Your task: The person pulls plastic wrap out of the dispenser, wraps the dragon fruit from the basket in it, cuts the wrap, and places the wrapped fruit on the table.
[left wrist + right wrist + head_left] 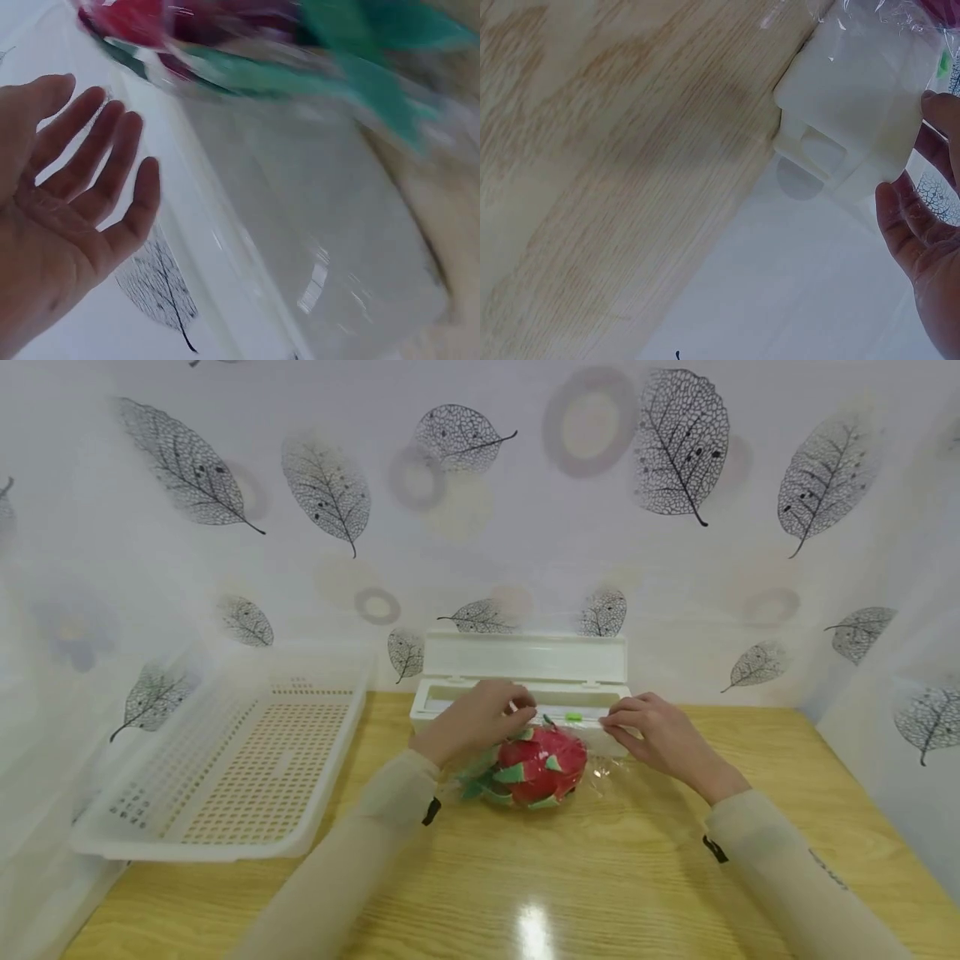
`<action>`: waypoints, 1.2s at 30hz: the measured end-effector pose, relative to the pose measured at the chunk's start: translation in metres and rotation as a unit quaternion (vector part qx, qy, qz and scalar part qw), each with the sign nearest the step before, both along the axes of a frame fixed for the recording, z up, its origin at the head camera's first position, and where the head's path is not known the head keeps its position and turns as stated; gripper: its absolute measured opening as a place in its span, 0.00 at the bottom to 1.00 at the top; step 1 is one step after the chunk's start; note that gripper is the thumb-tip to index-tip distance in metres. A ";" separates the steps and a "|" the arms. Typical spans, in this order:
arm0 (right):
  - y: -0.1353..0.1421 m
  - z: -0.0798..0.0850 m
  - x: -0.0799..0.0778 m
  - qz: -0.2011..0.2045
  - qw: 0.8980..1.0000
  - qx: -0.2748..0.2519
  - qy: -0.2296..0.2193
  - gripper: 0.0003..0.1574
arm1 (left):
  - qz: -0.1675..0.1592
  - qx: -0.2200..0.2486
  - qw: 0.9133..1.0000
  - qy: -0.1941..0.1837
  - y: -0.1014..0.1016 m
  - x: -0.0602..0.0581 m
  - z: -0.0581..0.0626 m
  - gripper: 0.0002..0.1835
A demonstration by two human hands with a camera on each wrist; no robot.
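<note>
A red dragon fruit (542, 766) with green scales lies on the table under clear plastic wrap (600, 770), right in front of a white plastic wrap dispenser (525, 658). The dispenser's lid stands raised, and a green slide cutter (573, 717) sits on its front edge. Over the dispenser's left half, my left hand (483, 714) hovers behind the fruit. Its fingers are loosely bent with nothing between them, as the left wrist view shows. My right hand (656, 735) grips the dispenser's right end, thumb at the front and fingers over the rim.
To the left stands a white perforated basket (318, 793) with sloping walls. The wooden table (600, 893) ends at the back against a white leaf-print sheet (525, 552), which also rises along both sides.
</note>
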State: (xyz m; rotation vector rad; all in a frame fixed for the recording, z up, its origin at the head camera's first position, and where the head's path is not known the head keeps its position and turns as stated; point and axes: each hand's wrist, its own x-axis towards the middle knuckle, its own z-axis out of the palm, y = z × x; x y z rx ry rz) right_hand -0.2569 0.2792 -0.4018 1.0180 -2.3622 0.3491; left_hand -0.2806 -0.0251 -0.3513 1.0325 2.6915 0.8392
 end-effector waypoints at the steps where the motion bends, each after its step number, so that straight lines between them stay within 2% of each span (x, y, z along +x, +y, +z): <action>1: 0.000 0.000 0.000 0.001 1.000 0.000 0.000 0.12 | -0.003 0.003 1.000 0.014 0.007 -0.002 0.004 0.14; 3: 0.000 0.000 0.000 0.000 1.000 -0.001 0.001 0.12 | -0.017 0.007 0.999 0.037 0.022 -0.008 0.010 0.12; 6: -0.002 -0.001 -0.001 0.001 1.000 -0.002 0.000 0.12 | -0.036 -0.024 0.997 0.057 0.041 -0.015 0.014 0.12; 10: -0.002 -0.001 -0.002 0.001 1.000 0.003 -0.011 0.10 | -0.053 -0.072 0.995 0.046 0.057 -0.023 0.011 0.13; 12: -0.002 -0.001 -0.002 -0.001 1.000 0.003 -0.014 0.09 | -0.058 -0.082 0.994 0.037 0.061 -0.026 0.008 0.13; 15: 0.000 -0.001 -0.001 -0.007 1.000 -0.001 -0.013 0.09 | -0.066 -0.080 0.994 0.027 0.066 -0.029 0.003 0.13; 22: 0.000 0.000 0.000 -0.010 1.000 -0.001 -0.013 0.09 | -0.087 -0.099 0.990 0.046 0.072 -0.030 -0.001 0.13; 31: 0.000 -0.002 0.000 -0.016 1.000 -0.002 -0.010 0.08 | -0.073 -0.132 0.986 0.075 0.074 -0.027 0.000 0.13; 36: 0.001 -0.002 0.000 -0.016 1.000 -0.003 -0.009 0.08 | -0.076 -0.125 0.987 0.074 0.073 -0.026 0.002 0.13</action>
